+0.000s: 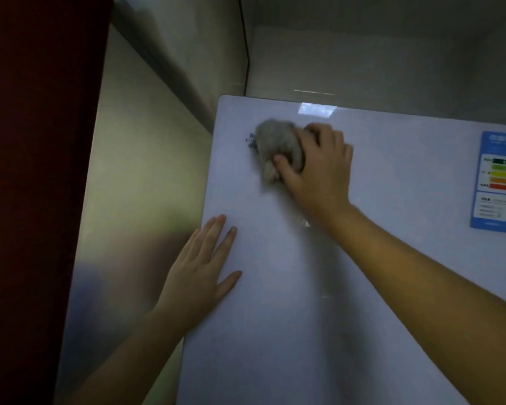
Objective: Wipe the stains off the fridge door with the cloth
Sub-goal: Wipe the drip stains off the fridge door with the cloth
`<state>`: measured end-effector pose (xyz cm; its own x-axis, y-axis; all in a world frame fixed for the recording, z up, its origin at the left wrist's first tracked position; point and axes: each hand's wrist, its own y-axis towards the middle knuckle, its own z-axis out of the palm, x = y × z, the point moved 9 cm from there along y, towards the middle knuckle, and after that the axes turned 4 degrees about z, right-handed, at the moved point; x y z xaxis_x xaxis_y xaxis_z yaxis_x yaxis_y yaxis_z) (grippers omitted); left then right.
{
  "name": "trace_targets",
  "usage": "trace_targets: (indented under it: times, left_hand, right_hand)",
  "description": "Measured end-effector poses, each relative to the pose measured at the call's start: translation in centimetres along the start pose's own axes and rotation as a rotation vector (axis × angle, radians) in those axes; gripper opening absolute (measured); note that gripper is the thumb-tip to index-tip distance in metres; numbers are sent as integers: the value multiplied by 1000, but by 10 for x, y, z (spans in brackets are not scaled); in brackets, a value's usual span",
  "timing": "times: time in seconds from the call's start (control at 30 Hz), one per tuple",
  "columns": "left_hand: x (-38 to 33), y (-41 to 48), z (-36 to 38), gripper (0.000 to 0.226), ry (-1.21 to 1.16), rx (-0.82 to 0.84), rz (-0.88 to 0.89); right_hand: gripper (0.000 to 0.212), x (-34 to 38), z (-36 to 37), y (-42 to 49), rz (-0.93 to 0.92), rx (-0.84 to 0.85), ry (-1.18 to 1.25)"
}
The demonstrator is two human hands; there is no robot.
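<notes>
Head view: cloth [278, 147] under right fingers [319, 135] (bunched)

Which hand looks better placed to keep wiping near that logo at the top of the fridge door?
Right. The right hand already grips the cloth against the fridge door, beside the logo. The left hand lies flat and empty lower down, probably bracing.

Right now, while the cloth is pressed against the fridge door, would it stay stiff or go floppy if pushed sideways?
Probably floppy: the grey cloth is bunched into a soft wad under the right hand, with a loose end hanging below the thumb. It likely slides easily, since the fridge door looks glossy. It seems light; one hand holds it.
</notes>
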<state>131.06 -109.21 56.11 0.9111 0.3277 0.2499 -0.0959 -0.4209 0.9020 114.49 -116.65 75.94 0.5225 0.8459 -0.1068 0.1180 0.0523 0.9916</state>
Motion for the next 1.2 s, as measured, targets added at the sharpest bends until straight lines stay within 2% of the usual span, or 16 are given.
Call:
trace_targets:
  times: [0.07, 0.13, 0.27, 0.37, 0.5, 0.63, 0.73, 0.9, 1.07, 1.2]
  left_hand:
    - [-1, 0, 1, 72, -15, -9, -6]
    - [-2, 0, 0, 72, -19, -24, -12]
    - [-6, -1, -4, 71, -8, -33, -16]
    - [-8, -4, -3, 72, -4, -28, -15]
    - [-7, -6, 0, 74, -2, -37, -4]
    - [-7, -6, 3, 74, -13, -83, 3]
    - [-9, -6, 3, 74, -19, -113, 0]
    - [-11, -5, 2, 74, -21, -104, -13]
    - [-10, -6, 2, 75, -30, -87, -16]
    - [-11, -10, 5, 76, -44, -81, -7]
  right_hand:
    - [57, -4, -1, 35, 113, -52, 11]
    - [61, 12, 10, 44, 117, -45, 5]
    - [64, 76, 46, -11, -134, 79, 2]
    - [62, 90, 51, -44, -263, 72, 6]
    - [64, 43, 24, -15, -226, 48, -36]
    - [63, -72, -32, 19, 83, -82, -62]
    - [61, -112, -51, 16, 163, -106, -28]
    - [69, -67, -23, -28, 26, -50, -38]
    - [65, 29, 24, -135, -394, 133, 11]
    - [59, 35, 23, -153, -477, 166, 11]
